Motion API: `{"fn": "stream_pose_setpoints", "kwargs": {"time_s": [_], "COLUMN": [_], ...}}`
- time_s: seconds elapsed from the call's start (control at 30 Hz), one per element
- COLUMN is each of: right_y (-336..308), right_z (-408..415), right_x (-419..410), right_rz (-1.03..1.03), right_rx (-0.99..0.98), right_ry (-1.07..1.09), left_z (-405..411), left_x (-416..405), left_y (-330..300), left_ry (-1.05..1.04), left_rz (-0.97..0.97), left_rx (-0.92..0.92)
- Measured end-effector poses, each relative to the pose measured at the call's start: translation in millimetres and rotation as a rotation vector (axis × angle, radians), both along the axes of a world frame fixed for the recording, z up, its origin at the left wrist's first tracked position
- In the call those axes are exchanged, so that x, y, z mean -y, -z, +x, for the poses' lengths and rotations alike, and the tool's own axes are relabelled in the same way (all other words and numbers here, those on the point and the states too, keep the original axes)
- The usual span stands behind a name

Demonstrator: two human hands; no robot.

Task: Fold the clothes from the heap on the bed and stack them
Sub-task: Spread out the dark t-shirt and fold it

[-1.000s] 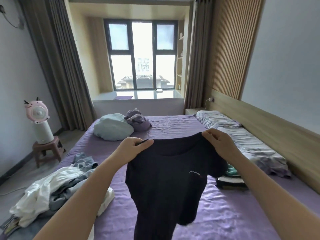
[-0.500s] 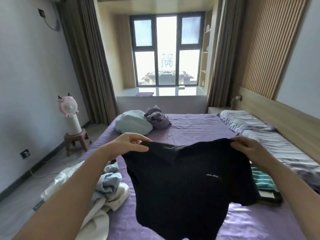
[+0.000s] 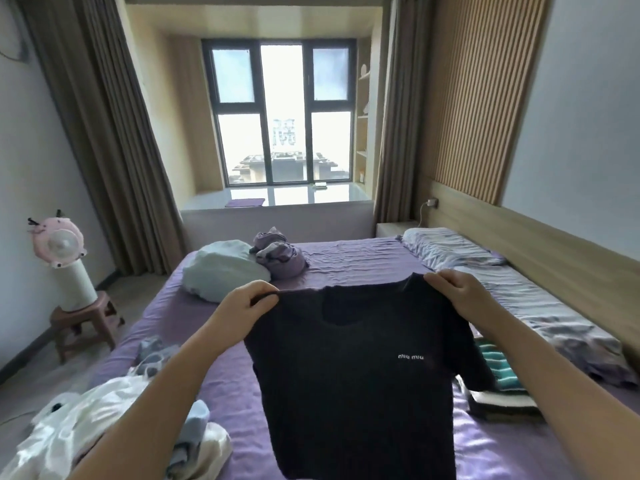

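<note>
A black T-shirt with small white lettering on the chest hangs spread in front of me above the purple bed. My left hand pinches its left shoulder and my right hand pinches its right shoulder. The heap of unfolded clothes, white and pale blue, lies at the bed's lower left. A stack of folded clothes with a teal striped piece on top sits to the right, partly hidden by my right forearm.
A pale blue pillow and a purple bundle lie at the far end of the bed. Grey bedding runs along the wooden headboard on the right. A pink fan on a stool stands on the floor at left.
The shirt has been pulled wider and held flatter between my hands, with its neckline now facing me squarely. The camera has turned a little to the right.
</note>
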State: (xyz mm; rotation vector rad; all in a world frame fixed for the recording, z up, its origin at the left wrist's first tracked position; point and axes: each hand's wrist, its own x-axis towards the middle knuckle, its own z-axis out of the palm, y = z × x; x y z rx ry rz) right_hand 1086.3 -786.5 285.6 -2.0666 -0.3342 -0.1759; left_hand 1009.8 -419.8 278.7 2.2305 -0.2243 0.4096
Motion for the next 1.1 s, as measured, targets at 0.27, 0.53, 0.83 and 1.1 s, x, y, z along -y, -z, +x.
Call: {"fn": "stream_pose_setpoints", "kwargs": {"time_s": [0.27,0.53,0.83,1.1], "right_y": [-2.9,30.3,61.0,80.8], "right_z": [37.4,55.7,69.3,144.0], "right_x": [-16.3,-15.3,9.9,14.2], "right_rz": [-0.144,-0.183,-0.303,-0.369], "right_rx": [0.101,-0.001,-0.089,-0.333], "right_ry": [0.075,0.097,-0.011,-0.180], "left_z": [62.9,84.5,97.3,140.3], "left_x": [-14.4,-14.9,-13.7,-11.1], "left_y": [-1.3,28.2,57.4,82.7], "left_ry": [0.028,0.025,0.093,0.115], "left_rz": [0.166,-0.005,0.149,-0.195], "left_rx": [-0.008,0.038,-0.280,-0.897]}}
